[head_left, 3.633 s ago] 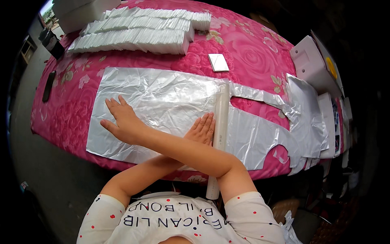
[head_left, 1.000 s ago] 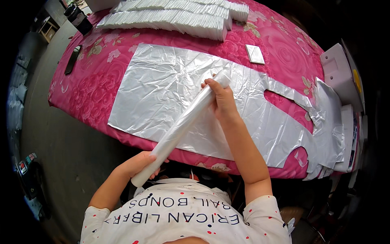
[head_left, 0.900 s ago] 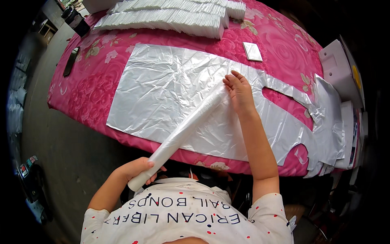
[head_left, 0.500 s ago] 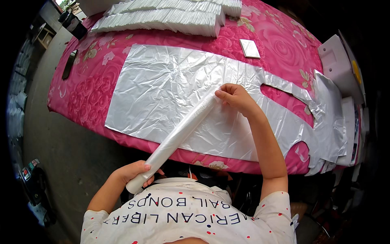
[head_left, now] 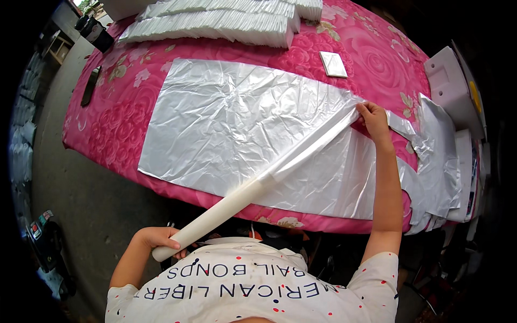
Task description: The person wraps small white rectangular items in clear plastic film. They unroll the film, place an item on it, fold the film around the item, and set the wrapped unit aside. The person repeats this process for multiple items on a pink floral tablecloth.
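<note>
My left hand [head_left: 161, 240] is closed round the near end of a pale tube [head_left: 215, 214], which slants up and to the right from in front of my shirt. From the tube's far end a gathered length of clear plastic film [head_left: 309, 142] stretches to my right hand [head_left: 374, 119]. That hand pinches the film's far tip between thumb and fingers, above the table's right half. Below lies a large, creased silvery plastic sheet [head_left: 210, 118], spread flat. Its right end has strap-like strips and cut-out gaps, partly hidden behind my right arm.
A pink floral cloth [head_left: 121, 126] covers the table. Long stacks of folded white plastic [head_left: 215, 27] lie at the back, beside a dark bottle [head_left: 95, 33]. A phone [head_left: 91, 86] rests at left, a small white packet [head_left: 333, 64] behind the sheet, a white foam box [head_left: 455, 89] at right.
My right hand has moved right, drawing the film out beyond the tube's far end. More of the bare tube shows. My left hand has shifted slightly left, still holding the near end.
</note>
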`<state>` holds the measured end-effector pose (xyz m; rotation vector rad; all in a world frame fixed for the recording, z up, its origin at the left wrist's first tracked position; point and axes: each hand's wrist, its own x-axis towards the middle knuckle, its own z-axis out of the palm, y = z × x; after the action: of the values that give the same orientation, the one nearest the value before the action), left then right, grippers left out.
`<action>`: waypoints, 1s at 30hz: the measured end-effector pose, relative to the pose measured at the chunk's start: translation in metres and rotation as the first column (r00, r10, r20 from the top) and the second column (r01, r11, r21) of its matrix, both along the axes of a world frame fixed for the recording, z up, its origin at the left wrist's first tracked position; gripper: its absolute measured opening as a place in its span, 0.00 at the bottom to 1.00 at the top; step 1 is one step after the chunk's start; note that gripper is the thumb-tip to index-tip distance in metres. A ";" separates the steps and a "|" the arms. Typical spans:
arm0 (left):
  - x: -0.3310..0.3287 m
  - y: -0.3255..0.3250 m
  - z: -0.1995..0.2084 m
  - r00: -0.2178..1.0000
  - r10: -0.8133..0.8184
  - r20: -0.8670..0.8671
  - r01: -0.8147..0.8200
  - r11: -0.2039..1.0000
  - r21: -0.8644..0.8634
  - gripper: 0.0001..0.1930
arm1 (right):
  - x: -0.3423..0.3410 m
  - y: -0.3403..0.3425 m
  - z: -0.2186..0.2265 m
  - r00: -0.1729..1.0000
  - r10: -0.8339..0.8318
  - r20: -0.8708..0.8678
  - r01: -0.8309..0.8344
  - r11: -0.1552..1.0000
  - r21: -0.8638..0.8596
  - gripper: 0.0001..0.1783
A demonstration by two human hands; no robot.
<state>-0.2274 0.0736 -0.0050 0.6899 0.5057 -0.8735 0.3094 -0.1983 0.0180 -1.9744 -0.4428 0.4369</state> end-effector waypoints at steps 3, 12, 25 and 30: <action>-0.014 0.020 -0.008 0.978 -0.203 0.054 0.193 0.970 0.150 0.22 | 0.026 -0.033 -0.004 0.995 -0.070 0.076 0.073 0.996 -0.043 0.10; 0.155 0.009 0.075 0.573 -0.783 0.243 0.098 0.359 0.928 0.22 | -0.016 0.020 0.004 0.991 0.131 -0.040 -0.129 0.990 0.060 0.11; 0.212 -0.082 0.174 -0.239 0.206 0.949 -0.403 0.868 -0.290 0.12 | -0.029 0.063 -0.010 0.962 0.257 -0.091 -0.254 0.966 0.049 0.10; 0.199 -0.101 0.186 -0.183 0.351 0.918 -0.365 0.843 -0.395 0.09 | -0.028 0.063 -0.008 0.967 0.251 -0.037 -0.251 0.968 0.017 0.10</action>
<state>-0.0285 -0.0272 0.1809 0.9379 -0.7314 0.4287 0.2811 -0.1350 0.0101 -1.9018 -0.6732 0.6298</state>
